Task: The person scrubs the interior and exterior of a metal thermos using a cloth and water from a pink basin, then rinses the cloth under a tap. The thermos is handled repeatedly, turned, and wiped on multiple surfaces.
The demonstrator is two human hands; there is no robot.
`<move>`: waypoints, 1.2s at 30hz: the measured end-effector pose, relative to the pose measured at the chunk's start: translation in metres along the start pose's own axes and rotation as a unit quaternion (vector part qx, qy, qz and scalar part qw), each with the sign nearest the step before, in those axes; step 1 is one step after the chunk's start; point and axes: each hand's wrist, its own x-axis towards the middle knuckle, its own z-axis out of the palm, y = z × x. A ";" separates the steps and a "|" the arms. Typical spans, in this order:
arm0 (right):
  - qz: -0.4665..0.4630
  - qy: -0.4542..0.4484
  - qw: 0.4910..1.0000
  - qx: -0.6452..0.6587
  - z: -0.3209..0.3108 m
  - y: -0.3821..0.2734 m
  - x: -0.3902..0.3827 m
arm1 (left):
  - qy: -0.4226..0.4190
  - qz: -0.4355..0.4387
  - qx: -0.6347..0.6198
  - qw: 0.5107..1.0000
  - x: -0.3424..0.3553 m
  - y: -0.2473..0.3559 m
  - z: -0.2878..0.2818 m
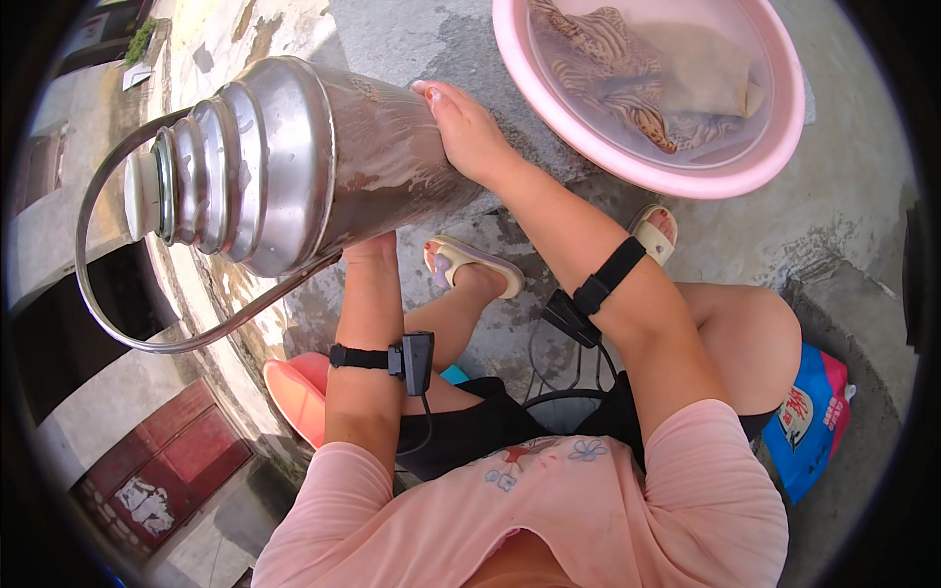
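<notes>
A big stainless-steel thermos flask [279, 162] lies tilted on its side in the air or on the grey slab's edge; I cannot tell which. Its stopper end points left, and whitish suds streak its wet body. From beneath, my left hand [371, 247] supports the body, with its fingers hidden behind the metal. My right hand [469, 132] grips the flask at its base end; the thumb shows on top, and the other fingers are mostly out of sight. The looped metal carrying handle [90, 265] hangs out to the left of the stopper.
A pink basin [652, 181] of cloudy water with patterned cloth [608, 59] stands at the far right on a grey slab [421, 39]. An orange-pink plastic container [294, 392] sits left of my leg. A blue and pink packet [814, 421] lies at the right.
</notes>
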 end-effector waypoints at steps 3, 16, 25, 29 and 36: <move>-0.288 0.063 0.955 0.039 0.018 -0.016 -0.020 | -0.066 0.024 0.060 0.996 0.001 0.000 0.001; -0.266 0.129 0.953 0.061 0.007 -0.029 -0.047 | 0.010 0.026 0.012 1.000 -0.002 0.000 0.000; -0.213 0.171 0.961 -0.039 -0.003 -0.018 -0.034 | 0.046 -0.008 0.031 0.998 0.005 -0.002 -0.017; -0.226 0.168 0.959 -0.003 -0.001 -0.031 -0.028 | -0.036 -0.017 0.012 0.999 0.007 0.002 -0.016; -0.116 0.192 0.971 0.076 0.011 -0.055 -0.036 | -0.018 -0.023 0.050 0.998 0.004 0.005 -0.005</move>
